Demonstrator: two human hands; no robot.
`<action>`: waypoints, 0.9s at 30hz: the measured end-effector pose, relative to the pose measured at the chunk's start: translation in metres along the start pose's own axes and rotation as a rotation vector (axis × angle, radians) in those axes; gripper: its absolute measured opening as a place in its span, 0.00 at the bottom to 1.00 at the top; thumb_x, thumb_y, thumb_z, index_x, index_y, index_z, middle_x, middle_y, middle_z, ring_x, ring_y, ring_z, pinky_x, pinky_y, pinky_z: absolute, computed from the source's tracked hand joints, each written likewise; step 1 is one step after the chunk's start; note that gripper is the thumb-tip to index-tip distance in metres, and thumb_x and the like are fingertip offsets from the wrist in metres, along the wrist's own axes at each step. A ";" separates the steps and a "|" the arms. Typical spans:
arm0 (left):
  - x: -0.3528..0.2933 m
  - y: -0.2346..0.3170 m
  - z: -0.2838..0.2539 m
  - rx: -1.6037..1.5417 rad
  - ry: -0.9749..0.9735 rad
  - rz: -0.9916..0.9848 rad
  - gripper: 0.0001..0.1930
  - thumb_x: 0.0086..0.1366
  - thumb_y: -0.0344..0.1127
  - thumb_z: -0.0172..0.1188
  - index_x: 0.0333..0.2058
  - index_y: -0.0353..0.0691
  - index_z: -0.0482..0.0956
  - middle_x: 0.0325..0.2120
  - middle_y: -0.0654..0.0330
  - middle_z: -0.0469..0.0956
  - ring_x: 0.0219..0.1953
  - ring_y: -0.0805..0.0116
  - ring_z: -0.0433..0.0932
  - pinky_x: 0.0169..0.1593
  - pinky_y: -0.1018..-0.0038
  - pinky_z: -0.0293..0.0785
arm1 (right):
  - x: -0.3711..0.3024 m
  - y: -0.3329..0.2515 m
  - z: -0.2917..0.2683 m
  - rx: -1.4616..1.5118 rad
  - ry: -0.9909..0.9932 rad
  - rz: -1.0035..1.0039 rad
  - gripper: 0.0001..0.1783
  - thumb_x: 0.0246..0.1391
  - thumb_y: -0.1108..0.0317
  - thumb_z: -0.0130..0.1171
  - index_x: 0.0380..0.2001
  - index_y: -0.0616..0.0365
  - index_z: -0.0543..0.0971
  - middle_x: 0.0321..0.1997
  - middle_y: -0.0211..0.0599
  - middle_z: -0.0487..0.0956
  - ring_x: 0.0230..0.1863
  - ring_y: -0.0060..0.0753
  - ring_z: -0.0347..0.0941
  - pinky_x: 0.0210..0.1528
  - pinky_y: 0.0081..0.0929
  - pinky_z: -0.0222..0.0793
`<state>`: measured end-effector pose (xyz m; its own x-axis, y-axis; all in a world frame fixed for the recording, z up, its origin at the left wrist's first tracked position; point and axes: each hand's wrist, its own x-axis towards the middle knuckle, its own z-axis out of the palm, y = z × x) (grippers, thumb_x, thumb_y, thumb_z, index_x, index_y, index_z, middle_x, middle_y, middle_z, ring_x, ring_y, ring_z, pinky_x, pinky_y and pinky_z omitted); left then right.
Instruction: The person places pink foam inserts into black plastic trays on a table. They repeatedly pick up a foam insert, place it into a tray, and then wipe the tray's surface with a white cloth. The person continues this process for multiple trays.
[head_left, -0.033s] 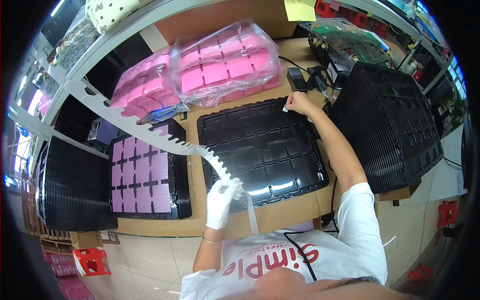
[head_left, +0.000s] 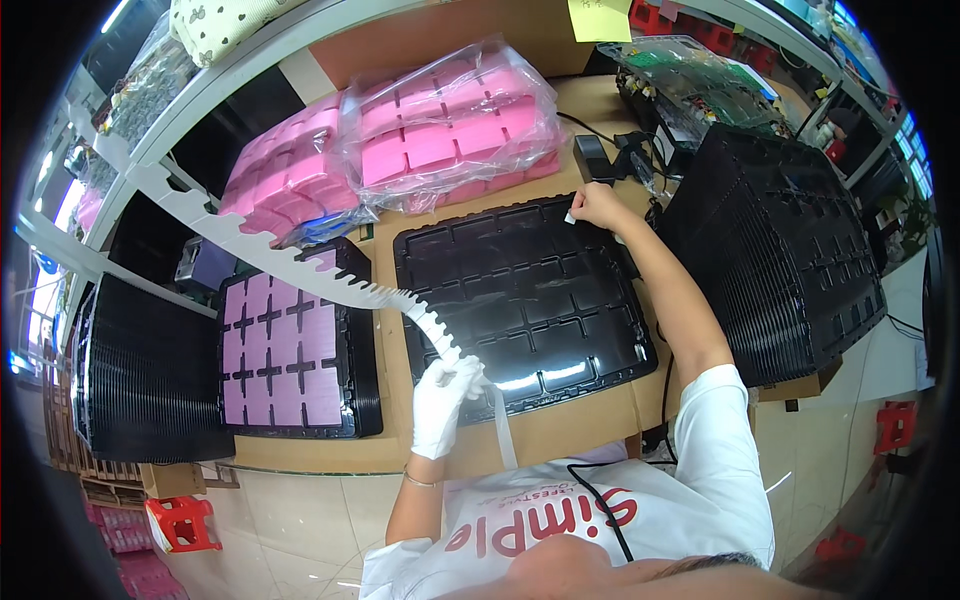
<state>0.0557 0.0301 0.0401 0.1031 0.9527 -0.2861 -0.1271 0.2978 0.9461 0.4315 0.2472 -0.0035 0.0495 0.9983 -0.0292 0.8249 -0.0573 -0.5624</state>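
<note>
My left hand (head_left: 443, 400), in a white glove, is closed on a long white strip (head_left: 300, 274) with a notched edge. The strip arcs up to the far left, and its narrow tail hangs below the hand. At the far right corner of a black plastic tray (head_left: 470, 255), the fingers of my bare right hand (head_left: 600, 207) pinch a small white piece (head_left: 571, 216), perhaps a label. The tray lies flat on cardboard, its moulded underside or lid facing up.
Left of the tray stand a black tray stack with pink-purple foam (head_left: 285, 345) in its top and a tall stack of black trays (head_left: 145, 370). Another tall stack (head_left: 770, 260) leans at right. Bagged pink foam (head_left: 450, 125) and black adapters (head_left: 593, 158) are behind.
</note>
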 end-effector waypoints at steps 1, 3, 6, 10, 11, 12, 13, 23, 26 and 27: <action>0.001 0.000 0.000 -0.011 -0.003 -0.004 0.08 0.65 0.31 0.61 0.39 0.33 0.78 0.31 0.59 0.80 0.26 0.77 0.75 0.33 0.81 0.71 | 0.001 0.002 0.000 -0.004 0.005 0.005 0.12 0.37 0.64 0.71 0.23 0.61 0.83 0.27 0.48 0.82 0.31 0.44 0.80 0.38 0.36 0.74; 0.000 0.000 -0.002 -0.016 0.004 -0.004 0.08 0.65 0.31 0.61 0.39 0.33 0.78 0.32 0.59 0.80 0.26 0.77 0.75 0.33 0.81 0.71 | -0.001 -0.006 -0.003 -0.007 -0.013 0.016 0.11 0.37 0.64 0.71 0.23 0.61 0.83 0.27 0.48 0.82 0.31 0.44 0.80 0.38 0.35 0.74; -0.001 0.000 -0.001 -0.006 0.006 0.006 0.08 0.64 0.30 0.62 0.39 0.33 0.78 0.32 0.58 0.80 0.26 0.77 0.75 0.33 0.81 0.71 | 0.000 -0.005 -0.002 -0.025 -0.009 0.020 0.11 0.37 0.65 0.71 0.23 0.60 0.83 0.28 0.48 0.82 0.31 0.44 0.80 0.38 0.35 0.74; -0.001 -0.001 0.000 -0.014 0.006 0.007 0.07 0.64 0.30 0.62 0.39 0.33 0.78 0.32 0.58 0.80 0.26 0.77 0.75 0.34 0.81 0.71 | -0.003 -0.002 0.002 -0.016 0.014 0.035 0.11 0.37 0.65 0.71 0.24 0.60 0.83 0.28 0.47 0.83 0.30 0.41 0.81 0.37 0.34 0.74; -0.001 0.000 -0.001 -0.019 0.011 0.010 0.07 0.64 0.30 0.62 0.38 0.33 0.78 0.32 0.58 0.80 0.26 0.77 0.75 0.34 0.81 0.71 | -0.007 -0.005 0.003 0.041 -0.012 -0.018 0.10 0.38 0.65 0.71 0.23 0.60 0.83 0.27 0.44 0.83 0.30 0.39 0.80 0.36 0.33 0.74; -0.001 0.000 -0.001 -0.018 0.016 0.013 0.07 0.64 0.29 0.62 0.38 0.33 0.78 0.32 0.58 0.80 0.26 0.77 0.75 0.34 0.81 0.71 | -0.014 -0.007 0.002 0.097 -0.037 -0.071 0.10 0.38 0.65 0.71 0.23 0.60 0.83 0.25 0.42 0.83 0.29 0.37 0.80 0.35 0.32 0.73; -0.001 0.000 -0.002 -0.017 0.020 0.016 0.07 0.64 0.29 0.62 0.38 0.33 0.78 0.32 0.58 0.80 0.26 0.77 0.75 0.34 0.81 0.72 | -0.019 -0.009 0.001 0.153 -0.062 -0.125 0.10 0.39 0.65 0.71 0.22 0.60 0.83 0.24 0.40 0.83 0.28 0.35 0.79 0.34 0.31 0.73; -0.014 0.003 -0.012 -0.016 0.078 -0.026 0.11 0.63 0.35 0.64 0.40 0.35 0.80 0.33 0.63 0.82 0.28 0.83 0.72 0.34 0.84 0.67 | -0.124 -0.074 0.009 1.730 -0.246 0.006 0.04 0.57 0.73 0.51 0.34 0.62 0.74 0.34 0.45 0.78 0.33 0.32 0.74 0.38 0.27 0.73; -0.023 0.000 -0.009 -0.126 0.100 0.003 0.10 0.62 0.34 0.65 0.40 0.35 0.80 0.34 0.63 0.81 0.30 0.81 0.74 0.36 0.83 0.70 | -0.181 -0.126 0.045 1.465 -0.442 0.127 0.09 0.57 0.71 0.56 0.38 0.64 0.79 0.27 0.32 0.75 0.28 0.22 0.70 0.33 0.19 0.68; -0.026 0.001 -0.006 -0.161 0.114 0.026 0.10 0.62 0.34 0.65 0.40 0.35 0.80 0.35 0.63 0.80 0.31 0.81 0.74 0.36 0.83 0.70 | -0.201 -0.143 0.055 1.274 -0.499 0.115 0.09 0.57 0.71 0.58 0.38 0.65 0.80 0.24 0.26 0.72 0.27 0.17 0.68 0.33 0.16 0.65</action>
<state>0.0474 0.0058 0.0481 -0.0140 0.9583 -0.2855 -0.2851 0.2698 0.9197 0.2726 0.0545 0.0376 -0.3474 0.8992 -0.2660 -0.2668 -0.3667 -0.8913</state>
